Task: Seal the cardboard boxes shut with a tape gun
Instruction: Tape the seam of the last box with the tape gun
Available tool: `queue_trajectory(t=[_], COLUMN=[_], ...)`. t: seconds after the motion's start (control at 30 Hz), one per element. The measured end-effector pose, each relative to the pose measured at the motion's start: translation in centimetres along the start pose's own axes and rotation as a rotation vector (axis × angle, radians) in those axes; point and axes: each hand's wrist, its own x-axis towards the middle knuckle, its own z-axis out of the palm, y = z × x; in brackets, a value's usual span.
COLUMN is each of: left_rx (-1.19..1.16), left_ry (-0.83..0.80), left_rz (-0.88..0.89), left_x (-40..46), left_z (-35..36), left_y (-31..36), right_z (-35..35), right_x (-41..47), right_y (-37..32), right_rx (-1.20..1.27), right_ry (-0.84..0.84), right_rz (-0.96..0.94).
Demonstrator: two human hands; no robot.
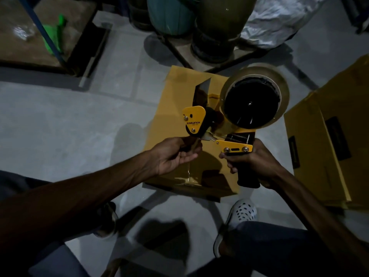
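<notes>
A dim grey floor (69, 120) holds a box (177, 100) at centre, another box (329, 140) right. The right hand (257, 158) grips the tape gun (239, 116) above the centre box; the left hand (173, 154) pinches the tape end (189, 144). Seemingly starting a strip; next, stick that end down.

I see a dim, underexposed view: hard shadows on the grey floor (60, 120), glare on the tape roll (279, 92), wide-angle bending and blur toward the edges.

Single head-worn view, looking steeply down, close above hands, floor (60, 120) below
</notes>
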Motion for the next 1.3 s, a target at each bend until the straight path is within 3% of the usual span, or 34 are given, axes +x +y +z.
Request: queue_trajectory(t=[0.17, 0.37, 0.53, 0.73, 1.0, 1.1, 1.3], left_rx=[0.038, 0.244, 0.351, 0.425, 0.515, 0.582, 0.736], left_ry=[0.006, 0.070, 0.198, 0.222, 0.410, 0.418, 0.524], left_rz=[0.058, 0.078, 0.125, 0.165, 0.232, 0.214, 0.269], left_x=[0.3, -0.2, -0.5, -0.7, -0.6, -0.4, -1.0], left_z=[-0.9, -1.9, -3.8, -6.6, -13.6, -15.3, -20.9], left_y=[1.2, 2.4, 3.4, 3.3, 4.0, 3.0, 2.8], right_z=[-0.8, -1.1, -1.0, 0.1, 0.0, 0.2, -0.9], right_x=[0.1, 0.1, 0.9, 1.5, 1.6, 1.6, 2.1], right_y=[0.3, 1.0, 1.7, 2.7, 4.3, 4.8, 8.2], right_rx=[-0.070, -0.151, -0.196, -0.301, -0.440, -0.575, -0.519], right_ry=[-0.019, -0.080, -0.117, -0.123, 0.014, 0.003, -0.069], right_rz=[-0.023, -0.052, -0.017, 0.047, 0.137, 0.063, 0.023])
